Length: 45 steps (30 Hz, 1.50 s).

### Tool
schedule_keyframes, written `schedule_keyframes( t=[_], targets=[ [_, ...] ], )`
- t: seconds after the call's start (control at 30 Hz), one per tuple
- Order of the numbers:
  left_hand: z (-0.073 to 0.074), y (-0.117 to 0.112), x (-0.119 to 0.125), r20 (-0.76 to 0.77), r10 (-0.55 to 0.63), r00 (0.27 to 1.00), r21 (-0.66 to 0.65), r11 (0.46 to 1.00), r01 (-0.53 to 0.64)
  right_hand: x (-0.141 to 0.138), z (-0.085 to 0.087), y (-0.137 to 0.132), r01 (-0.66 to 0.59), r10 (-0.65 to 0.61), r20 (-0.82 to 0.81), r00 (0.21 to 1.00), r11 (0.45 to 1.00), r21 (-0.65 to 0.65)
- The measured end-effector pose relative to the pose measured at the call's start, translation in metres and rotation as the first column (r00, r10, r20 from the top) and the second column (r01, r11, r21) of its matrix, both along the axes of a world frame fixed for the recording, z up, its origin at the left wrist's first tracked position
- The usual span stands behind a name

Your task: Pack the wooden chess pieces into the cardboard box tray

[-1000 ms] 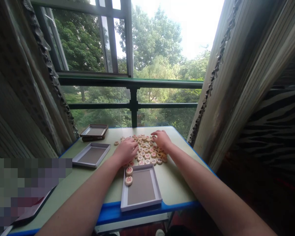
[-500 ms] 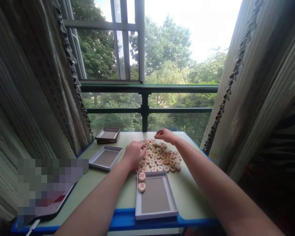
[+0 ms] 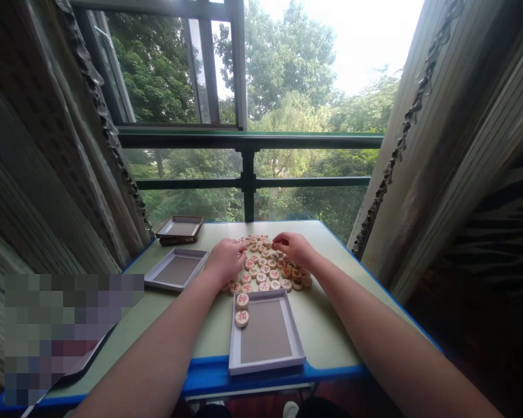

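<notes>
Several round wooden chess pieces point(image 3: 265, 271) with red and dark characters lie spread on the green table point(image 3: 326, 325). My left hand point(image 3: 225, 260) rests on the left side of the spread, fingers curled down on the pieces. My right hand point(image 3: 293, 248) hovers at the spread's far right, fingertips pinched together over a piece; what they hold is hidden. Just below the spread lies a shallow white tray point(image 3: 296, 342) with two pieces point(image 3: 242, 309) in its upper left corner.
A second white tray point(image 3: 176, 271) lies to the left, a brown tray point(image 3: 178, 229) behind it near the window. A dark flat object sticks out at the table's near left. The table has a blue edge point(image 3: 209, 377). Curtains hang on both sides.
My right hand has come back from the far edge of the spread toward its middle right. My left hand stays on the left pieces. The view has shifted slightly.
</notes>
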<state>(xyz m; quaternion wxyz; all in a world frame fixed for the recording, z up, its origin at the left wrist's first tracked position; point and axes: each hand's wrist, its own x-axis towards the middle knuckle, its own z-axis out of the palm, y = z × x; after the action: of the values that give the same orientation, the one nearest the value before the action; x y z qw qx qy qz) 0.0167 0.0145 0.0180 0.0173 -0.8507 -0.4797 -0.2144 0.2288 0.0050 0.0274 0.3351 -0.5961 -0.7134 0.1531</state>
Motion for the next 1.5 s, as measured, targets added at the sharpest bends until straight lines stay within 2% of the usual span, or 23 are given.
schedule_keyframes(
  t=[0.13,0.47,0.8,0.93,1.03,1.1,1.2,1.33,1.5],
  targets=[
    [0.002,-0.001,-0.001,-0.067,-0.017,0.998,-0.083,0.996,0.011,0.006,-0.004,-0.003,-0.035,0.029,0.093,0.995,0.998,0.061],
    [0.003,-0.002,-0.003,-0.050,-0.037,0.998,-0.154,0.988,0.029,-0.005,-0.014,-0.002,-0.039,0.022,0.324,0.946,0.998,0.047],
    [0.003,-0.006,0.000,-0.013,-0.068,0.998,-0.105,0.992,0.066,-0.002,-0.009,-0.004,-0.029,0.010,0.322,0.947,0.998,0.054],
    [0.004,-0.008,0.002,-0.027,-0.074,0.997,-0.095,0.993,0.071,-0.003,-0.005,-0.004,-0.005,-0.023,0.266,0.964,0.994,0.105],
    [0.005,-0.009,0.004,-0.058,-0.068,0.996,-0.072,0.995,0.064,-0.010,0.005,0.008,0.061,-0.077,0.269,0.960,0.996,0.067],
    [0.006,-0.008,0.004,-0.082,-0.053,0.995,-0.055,0.997,0.048,-0.016,0.013,0.023,0.063,-0.054,0.349,0.936,0.998,-0.013],
    [0.006,-0.006,0.003,-0.105,-0.030,0.994,-0.041,0.999,0.025,-0.026,0.019,0.051,0.078,-0.041,0.384,0.922,0.994,-0.081],
    [0.006,-0.003,0.000,-0.081,-0.039,0.996,-0.061,0.998,0.034,-0.033,0.010,0.081,0.109,-0.034,0.407,0.913,0.981,-0.162],
    [0.005,-0.003,-0.001,-0.064,-0.033,0.997,-0.070,0.997,0.029,-0.025,-0.003,0.097,0.101,-0.035,0.328,0.944,0.977,-0.186]
  ],
)
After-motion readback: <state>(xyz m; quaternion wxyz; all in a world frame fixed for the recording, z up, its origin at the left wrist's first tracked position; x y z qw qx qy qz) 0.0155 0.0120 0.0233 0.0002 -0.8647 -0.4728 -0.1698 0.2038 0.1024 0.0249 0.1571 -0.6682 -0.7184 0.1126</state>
